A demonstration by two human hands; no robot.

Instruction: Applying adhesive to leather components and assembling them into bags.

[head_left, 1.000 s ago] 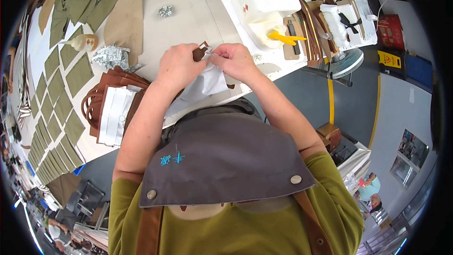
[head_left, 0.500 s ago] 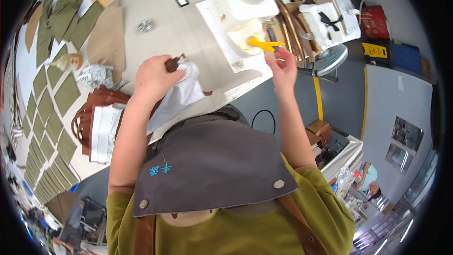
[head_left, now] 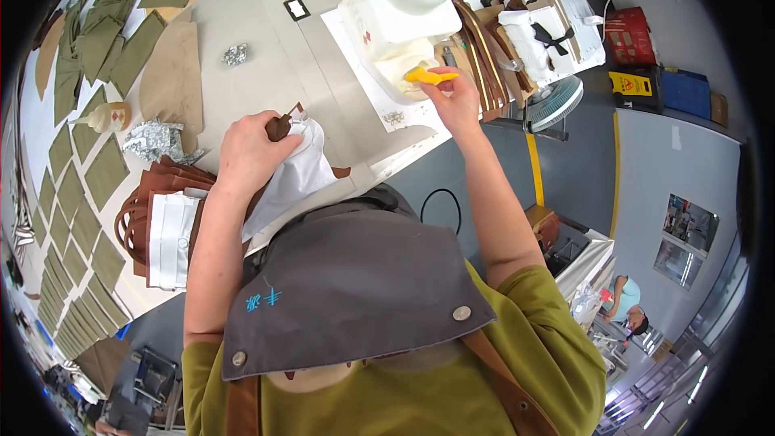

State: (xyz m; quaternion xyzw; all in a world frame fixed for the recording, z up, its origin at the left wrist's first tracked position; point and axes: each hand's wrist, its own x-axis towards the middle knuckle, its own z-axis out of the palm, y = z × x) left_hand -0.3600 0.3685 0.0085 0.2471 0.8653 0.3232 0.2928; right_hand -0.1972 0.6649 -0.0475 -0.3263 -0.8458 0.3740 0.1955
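Note:
My left hand (head_left: 249,152) is closed on a brown leather bag piece with white lining (head_left: 292,168) at the table's near edge. A small brown tab sticks up past my thumb, and the white cloth hangs down to the right. At the right, my right hand (head_left: 457,105) pinches the end of a yellow plastic tool (head_left: 428,76). Its other end sits at the cut-open front of a white plastic jug (head_left: 401,20), beside cream-coloured residue; the tip is too hidden to make out.
Stacked brown leather pieces with white panels (head_left: 171,234) lie left of my left forearm. Beyond are crumpled foil (head_left: 157,141), a squeeze bottle (head_left: 109,117) and olive fabric pieces (head_left: 105,173). Leather strips (head_left: 476,48) and a fan (head_left: 555,105) are at the right.
My right hand has moved forward and left and taken hold of the yellow tool's end. My left hand keeps its grip on the lined leather piece; the view has shifted slightly.

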